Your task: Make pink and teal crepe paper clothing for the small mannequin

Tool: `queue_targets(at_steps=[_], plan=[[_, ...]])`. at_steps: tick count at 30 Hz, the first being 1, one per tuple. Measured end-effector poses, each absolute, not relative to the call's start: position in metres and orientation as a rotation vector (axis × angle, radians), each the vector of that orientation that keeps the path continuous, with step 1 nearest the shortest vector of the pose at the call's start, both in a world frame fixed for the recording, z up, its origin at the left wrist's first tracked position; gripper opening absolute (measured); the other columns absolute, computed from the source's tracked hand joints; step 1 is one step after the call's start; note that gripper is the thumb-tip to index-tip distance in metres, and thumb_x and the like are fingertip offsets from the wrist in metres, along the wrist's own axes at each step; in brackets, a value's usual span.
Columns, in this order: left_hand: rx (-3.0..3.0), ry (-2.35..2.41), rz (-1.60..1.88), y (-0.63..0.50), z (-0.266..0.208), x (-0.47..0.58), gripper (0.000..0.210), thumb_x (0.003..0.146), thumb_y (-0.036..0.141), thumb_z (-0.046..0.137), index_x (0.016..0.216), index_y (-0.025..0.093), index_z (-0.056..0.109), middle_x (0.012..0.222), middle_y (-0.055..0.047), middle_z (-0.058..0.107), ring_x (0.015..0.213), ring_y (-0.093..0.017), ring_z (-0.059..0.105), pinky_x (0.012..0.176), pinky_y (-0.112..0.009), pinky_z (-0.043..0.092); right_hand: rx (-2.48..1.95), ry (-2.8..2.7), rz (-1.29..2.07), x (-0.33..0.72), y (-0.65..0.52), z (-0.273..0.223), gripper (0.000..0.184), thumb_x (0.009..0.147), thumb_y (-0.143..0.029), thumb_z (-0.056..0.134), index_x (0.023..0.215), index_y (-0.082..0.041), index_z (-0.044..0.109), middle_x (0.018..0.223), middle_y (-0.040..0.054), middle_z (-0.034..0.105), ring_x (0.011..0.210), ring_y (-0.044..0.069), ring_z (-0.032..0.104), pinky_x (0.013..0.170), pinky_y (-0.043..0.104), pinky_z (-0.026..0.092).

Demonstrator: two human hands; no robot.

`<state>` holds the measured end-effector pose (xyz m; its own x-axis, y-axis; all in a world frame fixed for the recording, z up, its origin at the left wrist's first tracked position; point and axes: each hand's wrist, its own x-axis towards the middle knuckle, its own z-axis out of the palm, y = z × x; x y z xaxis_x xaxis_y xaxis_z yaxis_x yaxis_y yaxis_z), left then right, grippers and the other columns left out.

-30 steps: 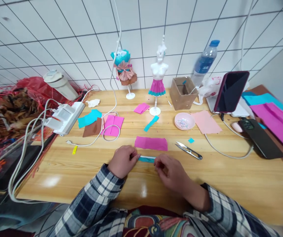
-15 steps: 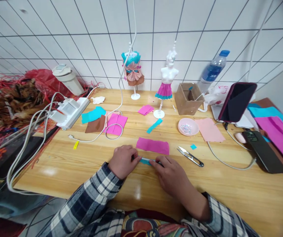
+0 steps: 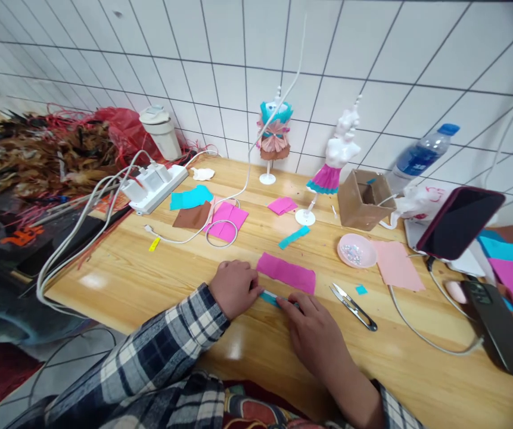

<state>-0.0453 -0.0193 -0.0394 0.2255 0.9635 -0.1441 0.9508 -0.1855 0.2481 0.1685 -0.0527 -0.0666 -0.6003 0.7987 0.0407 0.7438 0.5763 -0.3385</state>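
Note:
A narrow blue crepe-paper strip point(image 3: 270, 299), white along its upper edge, lies low over the table between my hands. My left hand point(image 3: 235, 288) has its thumb and fingers closed at the left end. At the other end, the fingers of my right hand point(image 3: 313, 322) press together on the strip and hide part of it. Just beyond them lies a magenta paper strip point(image 3: 286, 273). Thread snips point(image 3: 352, 307) rest to the right of my right hand, beside a small blue square point(image 3: 361, 289).
Two small mannequins, one in a ruffled dress point(image 3: 274, 134) and one in a magenta skirt point(image 3: 325, 179), stand near the wall. A pink bowl of beads point(image 3: 357, 250), cardboard box point(image 3: 364, 202), propped phone point(image 3: 460, 224) and dark phone point(image 3: 501, 328) are rightward. Left are a power strip point(image 3: 158, 190) and cable.
The view has turned and tilted, so the table's things appear farther right and mostly lower. Both hands stay at the blue strip with little change in grip.

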Motion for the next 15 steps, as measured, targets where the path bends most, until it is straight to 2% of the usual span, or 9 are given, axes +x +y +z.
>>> queue_targets(at_steps=[3, 8, 15], plan=[[2.197, 1.802, 0.041, -0.0193, -0.036, -0.044, 0.021, 0.08, 0.041, 0.062, 0.075, 0.021, 0.066, 0.085, -0.006, 0.065, 0.09, -0.025, 0.058, 0.08, -0.04, 0.037, -1.319, -2.663, 0.374, 0.1653, -0.052, -0.0633, 0.046, 0.082, -0.004, 0.048, 0.124, -0.022, 0.056, 0.106, 0.0089, 0.06, 0.094, 0.022, 0.053, 0.083, 0.034, 0.044], [2.17, 1.817, -0.006, -0.0189, -0.031, -0.0426, 0.023, 0.078, 0.042, 0.063, 0.074, 0.02, 0.067, 0.085, -0.006, 0.066, 0.091, -0.026, 0.059, 0.082, -0.041, 0.038, -1.305, -2.795, 0.234, 0.1599, -0.0495, -0.0586, 0.058, 0.081, -0.006, 0.052, 0.134, -0.031, 0.049, 0.102, 0.006, 0.06, 0.088, 0.021, 0.055, 0.076, 0.033, 0.043], [2.079, 1.857, 0.011, -0.0179, -0.0296, -0.0436, 0.026, 0.079, 0.045, 0.061, 0.072, 0.021, 0.069, 0.087, -0.007, 0.067, 0.092, -0.027, 0.06, 0.083, -0.044, 0.038, -1.354, -2.809, 0.338, 0.16, -0.0447, -0.0562, 0.055, 0.083, -0.006, 0.05, 0.132, -0.03, 0.052, 0.102, 0.0057, 0.06, 0.09, 0.02, 0.056, 0.078, 0.032, 0.043]])
